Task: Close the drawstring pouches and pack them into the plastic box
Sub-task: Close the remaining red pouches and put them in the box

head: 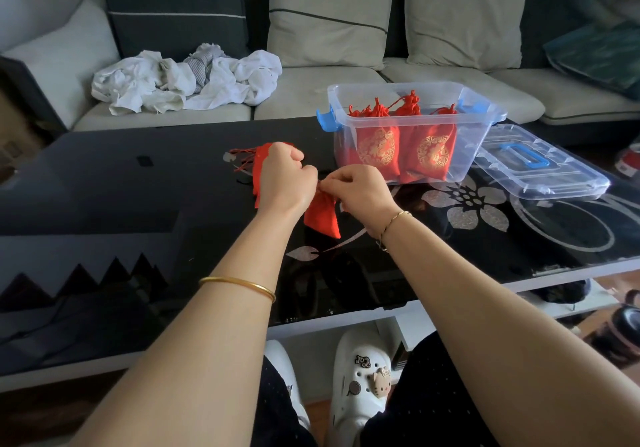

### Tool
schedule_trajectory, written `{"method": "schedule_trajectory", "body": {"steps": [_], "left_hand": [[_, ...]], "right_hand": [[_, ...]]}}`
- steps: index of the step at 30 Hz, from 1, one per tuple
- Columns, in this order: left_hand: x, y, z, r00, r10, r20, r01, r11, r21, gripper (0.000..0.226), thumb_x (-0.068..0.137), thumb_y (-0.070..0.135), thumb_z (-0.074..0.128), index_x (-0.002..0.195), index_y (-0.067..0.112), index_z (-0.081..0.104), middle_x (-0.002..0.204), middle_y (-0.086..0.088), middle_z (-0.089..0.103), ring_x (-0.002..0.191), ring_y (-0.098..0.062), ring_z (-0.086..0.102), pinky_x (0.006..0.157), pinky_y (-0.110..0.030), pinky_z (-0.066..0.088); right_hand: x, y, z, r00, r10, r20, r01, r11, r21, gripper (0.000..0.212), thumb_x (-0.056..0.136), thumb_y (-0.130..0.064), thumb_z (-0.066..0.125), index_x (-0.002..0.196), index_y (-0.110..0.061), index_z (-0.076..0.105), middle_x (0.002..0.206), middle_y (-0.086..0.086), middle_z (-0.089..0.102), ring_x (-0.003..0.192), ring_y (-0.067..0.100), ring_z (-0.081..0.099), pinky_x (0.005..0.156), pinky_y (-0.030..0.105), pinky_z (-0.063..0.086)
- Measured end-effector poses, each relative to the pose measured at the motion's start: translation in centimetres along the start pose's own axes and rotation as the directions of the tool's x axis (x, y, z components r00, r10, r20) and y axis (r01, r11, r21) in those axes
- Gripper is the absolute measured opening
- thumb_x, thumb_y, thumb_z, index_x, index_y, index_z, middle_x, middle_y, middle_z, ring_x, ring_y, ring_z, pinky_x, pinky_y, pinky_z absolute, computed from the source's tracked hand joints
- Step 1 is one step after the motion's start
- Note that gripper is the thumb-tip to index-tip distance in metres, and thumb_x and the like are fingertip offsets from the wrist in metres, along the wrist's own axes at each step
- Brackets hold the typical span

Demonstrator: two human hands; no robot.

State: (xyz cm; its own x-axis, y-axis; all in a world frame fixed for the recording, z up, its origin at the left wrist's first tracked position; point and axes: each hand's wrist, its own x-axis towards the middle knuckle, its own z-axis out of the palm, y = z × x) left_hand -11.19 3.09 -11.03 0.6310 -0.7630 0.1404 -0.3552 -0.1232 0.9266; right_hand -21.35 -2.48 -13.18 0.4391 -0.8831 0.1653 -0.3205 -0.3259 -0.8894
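forearms stretch over the surface [138, 204], left hand [285, 176] and right hand [360, 190] fingers pinching a red pouch [322, 219] at its mouth near the plastic box [465, 159], probably to cinch it.

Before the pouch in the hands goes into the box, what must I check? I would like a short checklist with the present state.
1. Pouch held: ok, left hand and right hand both hold the red pouch.
2. Pouch mouth fully drawn shut: cannot tell, fingers hide it.
3. Box open: ok, the plastic box has its lid lying beside it.
4. Room left beside the packed pouches: ok, at the right end.
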Motion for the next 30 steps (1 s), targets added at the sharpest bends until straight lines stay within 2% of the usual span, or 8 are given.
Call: {"method": "schedule_trajectory", "body": {"steps": [3,5,7,9,12,21,26,30], "left_hand": [[0.2,-0.2,-0.5,0.990,0.141,-0.029,-0.138,0.986,0.092,0.018,0.084,0.003,0.053,0.099,0.013,0.054,0.096,0.003,0.052,0.079,-0.005,0.051,0.067,-0.010,0.043],[-0.1,-0.2,-0.7,0.966,0.260,0.003,-0.255,0.946,0.202,0.016,0.081,0.002,0.058,0.088,0.016,0.063,0.092,0.006,0.051,0.078,-0.006,0.051,0.065,-0.001,0.039],[0.0,-0.6,-0.6,0.939,0.339,0.061,-0.342,0.895,0.286,0.017,0.078,0.007,0.065,0.077,0.023,0.068,0.098,0.004,0.052,0.093,-0.014,0.054,0.083,-0.014,0.044],[0.2,-1.2,-0.1,0.921,0.378,0.093,-0.386,0.857,0.341,0.018,0.075,0.016,0.072,0.070,0.032,0.066,0.098,0.003,0.058,0.102,-0.021,0.054,0.087,-0.033,0.046],[0.0,-1.3,0.2,0.920,0.384,0.079,-0.381,0.827,0.413,0.002,0.078,0.026,0.074,0.078,0.026,0.072,0.103,0.001,0.058,0.107,-0.021,0.048,0.082,-0.027,0.039],[-0.2,-1.0,0.1,0.929,0.348,0.123,-0.362,0.798,0.482,0.009,0.088,0.023,0.064,0.089,0.015,0.069,0.111,-0.002,0.054,0.115,-0.024,0.041,0.083,-0.030,0.037],[-0.2,-1.1,-0.3,0.945,0.297,0.140,-0.324,0.778,0.538,0.010,0.095,0.012,0.049,0.087,0.013,0.055,0.100,-0.003,0.049,0.104,-0.025,0.044,0.077,-0.033,0.039],[-0.4,-1.1,-0.5,0.967,0.205,0.154,-0.257,0.770,0.584,0.013,0.094,0.005,0.043,0.085,0.015,0.046,0.098,-0.001,0.046,0.094,-0.023,0.045,0.071,-0.037,0.037]], "right_hand": [[-0.1,0.2,-0.4,0.988,0.153,0.021,-0.154,0.964,0.217,0.018,0.086,-0.008,0.062,0.069,-0.002,0.065,0.057,0.002,0.050,0.048,0.010,0.040,0.045,0.020,0.034],[-0.1,0.4,-0.7,0.977,0.210,0.034,-0.211,0.937,0.278,0.020,0.085,-0.007,0.062,0.066,-0.003,0.061,0.057,0.004,0.047,0.047,0.012,0.036,0.045,0.021,0.031],[-0.1,0.4,-0.9,0.973,0.228,0.031,-0.227,0.928,0.297,0.017,0.085,-0.007,0.062,0.070,0.000,0.062,0.056,0.004,0.045,0.046,0.012,0.035,0.045,0.022,0.030],[-0.1,0.2,-1.0,0.973,0.228,0.031,-0.226,0.919,0.322,0.015,0.085,-0.008,0.062,0.079,0.005,0.065,0.057,0.005,0.045,0.047,0.012,0.034,0.047,0.024,0.029],[-0.1,-0.1,-1.0,0.974,0.220,0.053,-0.225,0.910,0.349,0.015,0.087,-0.007,0.061,0.081,0.006,0.066,0.058,0.004,0.046,0.048,0.011,0.035,0.049,0.024,0.030],[-0.2,0.2,-1.5,0.980,0.150,0.130,-0.186,0.926,0.330,0.014,0.090,-0.008,0.059,0.090,0.004,0.067,0.061,0.003,0.049,0.052,0.008,0.039,0.054,0.021,0.037],[0.2,0.8,-2.1,0.996,0.082,0.029,-0.086,0.984,0.154,0.015,0.088,-0.008,0.062,0.073,-0.012,0.065,0.066,-0.003,0.056,0.056,0.005,0.047,0.056,0.019,0.042],[0.8,2.3,-2.6,0.986,0.150,-0.073,-0.138,0.979,0.147,0.021,0.088,-0.009,0.060,0.068,-0.014,0.059,0.062,-0.005,0.050,0.056,0.007,0.044,0.057,0.022,0.039]]}}
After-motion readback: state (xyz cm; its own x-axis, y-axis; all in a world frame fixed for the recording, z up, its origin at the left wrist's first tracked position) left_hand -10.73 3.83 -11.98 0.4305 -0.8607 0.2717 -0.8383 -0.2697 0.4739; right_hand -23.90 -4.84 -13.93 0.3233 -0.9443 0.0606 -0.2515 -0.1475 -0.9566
